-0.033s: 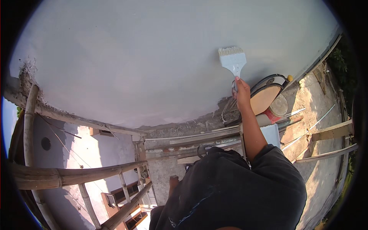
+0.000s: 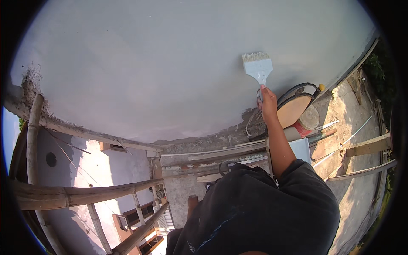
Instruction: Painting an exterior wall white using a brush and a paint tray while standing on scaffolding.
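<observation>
A wide, flat paintbrush [image 2: 258, 70] with a pale blue body is in my right hand [image 2: 267, 104], which is closed around its handle. Its whitish bristles point up and lie against or very near the smooth grey-white wall [image 2: 148, 68]; I cannot tell if they touch. My right arm reaches up from a dark, paint-marked shirt. My left hand does not show clearly. Left of the shirt is a small brown shape [image 2: 192, 202], perhaps a foot, partly hidden.
Beside my right forearm are a round tan-topped object with a black rim [image 2: 293, 111] and a red bucket [image 2: 302, 128]. Planks [image 2: 225, 151] run along the wall's foot. Bamboo railings [image 2: 85, 195] stand at the left, wooden beams [image 2: 367, 144] at the right.
</observation>
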Motion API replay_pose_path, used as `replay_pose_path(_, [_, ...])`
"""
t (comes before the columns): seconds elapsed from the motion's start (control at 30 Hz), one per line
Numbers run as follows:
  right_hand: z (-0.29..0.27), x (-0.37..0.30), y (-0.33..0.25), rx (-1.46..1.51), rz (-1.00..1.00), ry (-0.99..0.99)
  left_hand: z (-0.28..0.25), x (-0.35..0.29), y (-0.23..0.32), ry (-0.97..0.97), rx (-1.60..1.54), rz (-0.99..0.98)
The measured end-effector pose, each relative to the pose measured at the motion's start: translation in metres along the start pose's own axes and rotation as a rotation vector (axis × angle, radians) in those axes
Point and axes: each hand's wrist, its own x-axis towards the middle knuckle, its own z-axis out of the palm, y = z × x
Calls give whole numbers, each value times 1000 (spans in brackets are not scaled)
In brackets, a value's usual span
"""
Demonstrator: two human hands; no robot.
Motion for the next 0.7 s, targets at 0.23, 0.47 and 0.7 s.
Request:
replay_pose_path(0.23, [-23, 2, 97, -177, 149, 184, 8, -2, 9, -36, -89, -184])
replay_pose_path(0.47, [-77, -7, 195, -598, 280, 235, 6, -2, 25, -35, -339, -433])
replay_pose_path(0.7, [-68, -6, 169, -804, 446, 102, -1, 2, 7, -20, 93, 94])
